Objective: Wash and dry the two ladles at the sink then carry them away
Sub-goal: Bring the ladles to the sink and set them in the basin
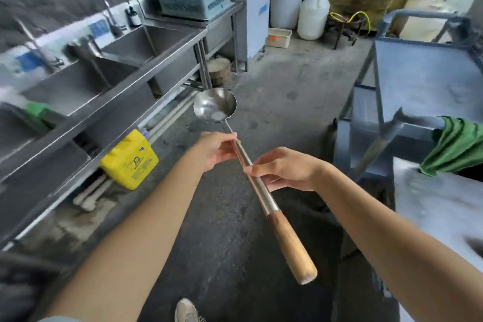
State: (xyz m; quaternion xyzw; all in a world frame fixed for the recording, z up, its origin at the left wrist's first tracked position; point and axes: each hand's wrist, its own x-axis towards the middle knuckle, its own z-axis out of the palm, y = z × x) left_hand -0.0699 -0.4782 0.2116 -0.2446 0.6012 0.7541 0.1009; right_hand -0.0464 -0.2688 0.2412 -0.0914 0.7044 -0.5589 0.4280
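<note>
My left hand (217,150) and right hand (285,168) pinch the ladle (261,193) by its steel shaft. The label on the yellow jug (129,159) is too blurred to read.

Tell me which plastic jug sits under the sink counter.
The yellow jug, tilted beneath the sink counter; the white jug with a blue lid stands upright beside the white bucket.

Ladle (260,187) held over the floor in 2 hands, bowl pointing away, wooden grip toward the person. Left hand (218,150) pinches the thin metal shaft just below the bowl. Right hand (282,168) grips the shaft lower down, above the wooden grip. Shaft looks doubled at the left hand, possibly a 2nd ladle; too blurred to tell. Steel sink (146,70) at left, yellow jug (130,158) beneath it. Green cloth (454,146) draped on blue cart (423,70) at right.
</note>
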